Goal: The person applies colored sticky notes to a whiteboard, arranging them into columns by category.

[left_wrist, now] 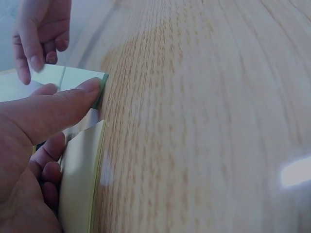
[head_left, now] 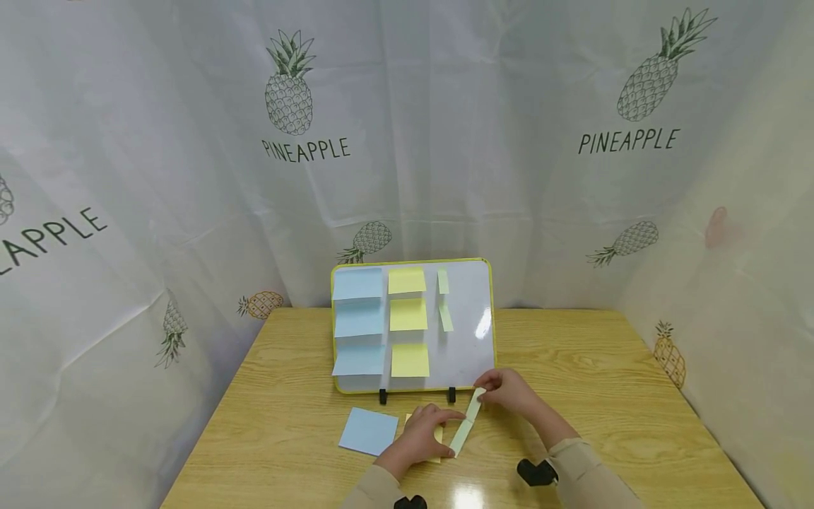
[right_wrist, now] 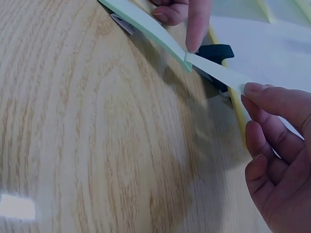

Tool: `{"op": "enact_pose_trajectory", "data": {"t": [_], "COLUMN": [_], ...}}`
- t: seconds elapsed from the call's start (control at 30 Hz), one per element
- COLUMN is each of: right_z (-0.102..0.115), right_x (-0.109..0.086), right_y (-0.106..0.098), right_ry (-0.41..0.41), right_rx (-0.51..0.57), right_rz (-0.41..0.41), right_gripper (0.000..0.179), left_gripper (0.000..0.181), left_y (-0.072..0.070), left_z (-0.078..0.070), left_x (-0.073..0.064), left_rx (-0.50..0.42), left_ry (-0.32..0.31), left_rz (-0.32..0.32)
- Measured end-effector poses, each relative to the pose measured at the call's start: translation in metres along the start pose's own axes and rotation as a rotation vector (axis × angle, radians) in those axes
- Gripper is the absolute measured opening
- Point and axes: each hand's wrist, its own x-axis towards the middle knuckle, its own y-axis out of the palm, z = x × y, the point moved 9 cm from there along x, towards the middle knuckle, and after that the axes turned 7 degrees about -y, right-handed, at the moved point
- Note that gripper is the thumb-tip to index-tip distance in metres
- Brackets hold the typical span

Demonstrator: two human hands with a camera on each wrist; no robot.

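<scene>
My left hand (head_left: 420, 433) grips a narrow pale green sticky-note pad (head_left: 461, 440) between thumb and index finger, over the table. From the pad's far end a single green strip (right_wrist: 216, 72) extends, its outer end pinched between thumb and finger of my right hand (head_left: 505, 390). In the right wrist view, a left fingertip (right_wrist: 197, 34) presses where strip and pad meet. Under my left hand lies a yellow sticky-note pad (left_wrist: 80, 179), partly covered. A blue pad (head_left: 370, 431) lies to its left.
Behind the hands a yellow-framed whiteboard (head_left: 470, 283) stands on black feet (head_left: 452, 394). It bears columns of blue notes (head_left: 358, 284), yellow notes (head_left: 407, 281) and two green strips (head_left: 443, 282). A pineapple-print curtain (head_left: 445, 141) surrounds the wooden table (head_left: 267, 424).
</scene>
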Motion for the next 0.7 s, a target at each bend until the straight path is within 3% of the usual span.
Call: {"op": "enact_pose_trajectory", "data": {"t": [0.4,0.7], "right_z": [-0.005,0.003], "right_x": [0.001,-0.001], "right_y": [-0.013,-0.04], "right_ry": [0.047,0.121], "right_rx": [-0.004,0.04], "right_rz": [-0.063,-0.243], "right_gripper": [0.021,0.031], "left_gripper": [0.066,0.057], "left_y": [0.0,-0.001], "left_z": [0.0,0.001], "left_x": [0.0,-0.001], "left_rx": [0.013,0.025], "left_ry": [0.007,0.002], "left_rz": [-0.007,-0.007]}}
